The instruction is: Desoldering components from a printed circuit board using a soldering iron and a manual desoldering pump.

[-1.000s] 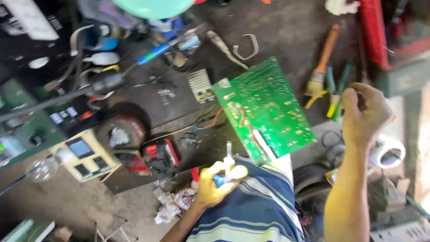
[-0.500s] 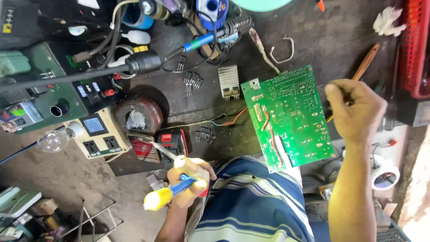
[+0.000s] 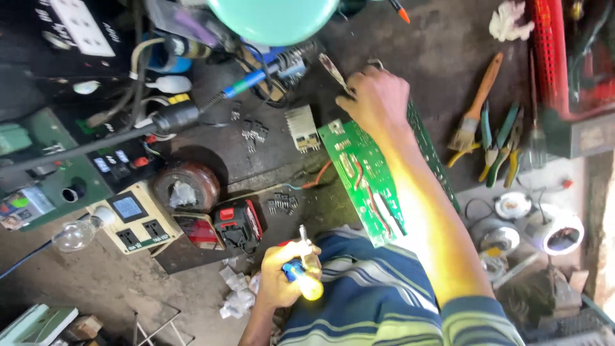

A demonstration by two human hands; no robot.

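Sunlit, grimy dark workbench (image 3: 442, 38)

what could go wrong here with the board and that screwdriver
The green circuit board lies half over the person's lap with the right hand reaching across its far end, so the forearm may press or tip it. The left hand holds the yellow-handled screwdriver tip up near the board's edge; a slip could scratch it. Loose small components beside the board could be knocked away.

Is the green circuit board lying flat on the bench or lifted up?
Cannot tell for sure. The board rests over the lap and bench edge, the right hand on its far end.
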